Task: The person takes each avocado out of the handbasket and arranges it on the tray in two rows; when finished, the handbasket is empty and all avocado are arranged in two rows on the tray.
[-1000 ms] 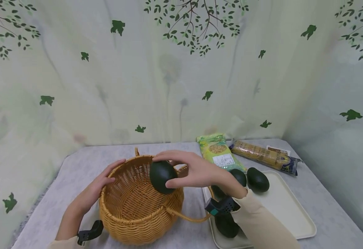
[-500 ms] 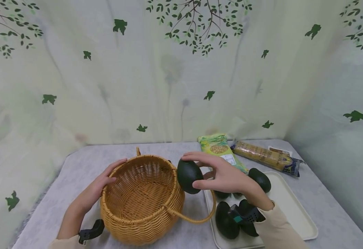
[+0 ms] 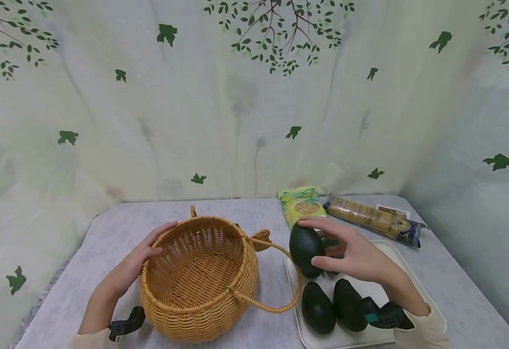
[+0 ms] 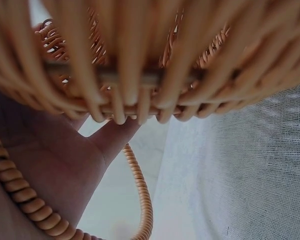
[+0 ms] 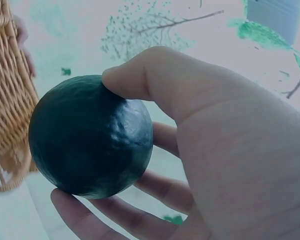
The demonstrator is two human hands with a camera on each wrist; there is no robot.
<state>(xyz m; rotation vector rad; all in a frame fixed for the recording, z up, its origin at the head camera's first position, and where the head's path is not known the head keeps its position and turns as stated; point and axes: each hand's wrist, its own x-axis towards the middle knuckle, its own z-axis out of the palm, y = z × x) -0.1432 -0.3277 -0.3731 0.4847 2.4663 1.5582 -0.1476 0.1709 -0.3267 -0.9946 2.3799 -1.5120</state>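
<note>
My right hand [image 3: 361, 252] holds a dark green avocado [image 3: 305, 249] between thumb and fingers, above the left side of a cream tray [image 3: 430, 300]. In the right wrist view the avocado [image 5: 85, 140] shows its rounded end, with the thumb on one side and the fingers around the other. Two more avocados, one [image 3: 317, 308] beside the other [image 3: 349, 306], lie at the tray's front; others behind my right hand are mostly hidden. My left hand [image 3: 136, 259] grips the left rim of a round wicker basket [image 3: 199, 315], whose visible inside holds nothing.
A green and yellow bag [image 3: 301, 202] lies behind the tray, partly covered by the right hand. To its right is a long clear pack of noodles [image 3: 369, 218]. The basket's looped handle [image 3: 276, 308] leans right, over the tray's left edge. A printed curtain stands behind the table.
My right hand has carried the avocado from above the basket's right rim rightward to over the tray. The left hand and the basket have stayed in place.
</note>
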